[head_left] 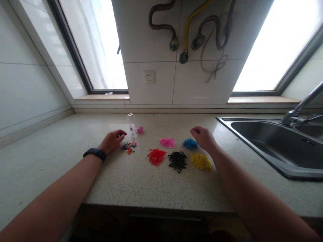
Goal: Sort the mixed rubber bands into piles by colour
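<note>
My left hand, with a dark band on its wrist, rests on the counter with its fingers curled together. Beside its fingertips lies a small pile of mixed-colour rubber bands. My right hand is closed just above the pile of blue rubber bands, its fingers bent downward. Whatever either hand may hold is too small or hidden. Sorted piles of pink bands, red bands, black bands and yellow bands lie between my arms. A clear bottle stands uncapped near a pink lid.
The speckled counter ends at a front edge below my arms. A steel sink with a faucet is set in at the right. Behind are a tiled wall with a power socket, hanging hoses and two windows.
</note>
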Available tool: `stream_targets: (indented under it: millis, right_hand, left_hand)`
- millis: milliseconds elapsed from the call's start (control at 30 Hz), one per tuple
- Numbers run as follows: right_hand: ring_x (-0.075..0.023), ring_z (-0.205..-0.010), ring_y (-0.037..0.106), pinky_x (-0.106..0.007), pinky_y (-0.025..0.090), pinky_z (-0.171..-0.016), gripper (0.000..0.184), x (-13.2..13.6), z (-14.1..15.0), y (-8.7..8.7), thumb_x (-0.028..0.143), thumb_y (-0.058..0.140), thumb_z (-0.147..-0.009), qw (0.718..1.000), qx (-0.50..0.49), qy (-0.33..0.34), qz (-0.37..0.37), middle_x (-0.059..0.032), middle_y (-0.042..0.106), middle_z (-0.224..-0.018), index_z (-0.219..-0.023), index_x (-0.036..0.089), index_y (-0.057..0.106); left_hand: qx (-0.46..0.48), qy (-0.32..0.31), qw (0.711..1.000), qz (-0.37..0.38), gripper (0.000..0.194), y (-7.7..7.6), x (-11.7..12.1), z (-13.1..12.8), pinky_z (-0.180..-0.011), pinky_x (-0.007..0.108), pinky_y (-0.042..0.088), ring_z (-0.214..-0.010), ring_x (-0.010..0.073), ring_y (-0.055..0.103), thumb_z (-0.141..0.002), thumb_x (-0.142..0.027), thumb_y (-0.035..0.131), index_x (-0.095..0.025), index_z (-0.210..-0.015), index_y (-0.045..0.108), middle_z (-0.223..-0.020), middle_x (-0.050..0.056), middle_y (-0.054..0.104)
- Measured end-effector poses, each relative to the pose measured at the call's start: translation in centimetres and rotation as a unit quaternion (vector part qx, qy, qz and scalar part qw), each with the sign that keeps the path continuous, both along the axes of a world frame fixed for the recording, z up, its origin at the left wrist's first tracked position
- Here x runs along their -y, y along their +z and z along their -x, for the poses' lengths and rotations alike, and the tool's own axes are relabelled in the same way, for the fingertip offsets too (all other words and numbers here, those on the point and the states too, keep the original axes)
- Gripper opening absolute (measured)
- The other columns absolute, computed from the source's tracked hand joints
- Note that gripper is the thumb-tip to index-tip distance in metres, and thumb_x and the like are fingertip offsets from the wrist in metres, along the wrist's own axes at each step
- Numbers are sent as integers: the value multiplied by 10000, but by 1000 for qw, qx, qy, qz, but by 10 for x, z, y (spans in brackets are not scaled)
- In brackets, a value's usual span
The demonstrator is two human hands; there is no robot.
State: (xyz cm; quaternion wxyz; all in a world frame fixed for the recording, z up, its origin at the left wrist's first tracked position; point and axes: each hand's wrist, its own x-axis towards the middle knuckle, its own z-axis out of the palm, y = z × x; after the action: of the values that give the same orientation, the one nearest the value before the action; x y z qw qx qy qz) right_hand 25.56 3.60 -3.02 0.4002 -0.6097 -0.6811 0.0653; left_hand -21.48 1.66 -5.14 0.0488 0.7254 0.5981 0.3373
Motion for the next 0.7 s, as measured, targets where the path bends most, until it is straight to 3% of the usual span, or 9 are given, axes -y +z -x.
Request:
stream_targets:
  millis: [200,367,567,700]
  right_hand:
    - [-142,-635,580,-265,374,-607,248,37,62,38,346,555,-844,994,14,109,-26,-35,688,-706,-822,171,729]
    - [-121,-633,572,-250,355,-595,193,56,128,58,304,571,-851,970,80,230,9,-28,707,-763,-880,188,722]
    - [-176,-786,643,-272,401,-660,260,65,208,51,354,570,-874,922,204,330,5,-63,736,-915,-1027,204,717]
    - [-217,-935,659,-293,452,-727,277,62,237,36,313,526,-901,893,272,358,7,-102,722,-1071,-1065,192,713]
  left_hand:
    - [13,2,1000,0,312,0,0,1,-617,269,423,-624,162,575,-836,-361,522,-163,-943,738,-674,20,653]
    - [19,-1,1000,5,305,-1,-1,1,-607,266,420,-623,162,579,-834,-360,530,-168,-941,740,-669,17,656]
    - [18,0,1000,-12,299,0,0,2,-602,263,412,-612,155,567,-849,-347,518,-167,-948,735,-658,11,645]
    - [12,0,1000,-12,292,0,-1,2,-605,264,413,-615,155,573,-845,-333,518,-162,-946,731,-678,16,657]
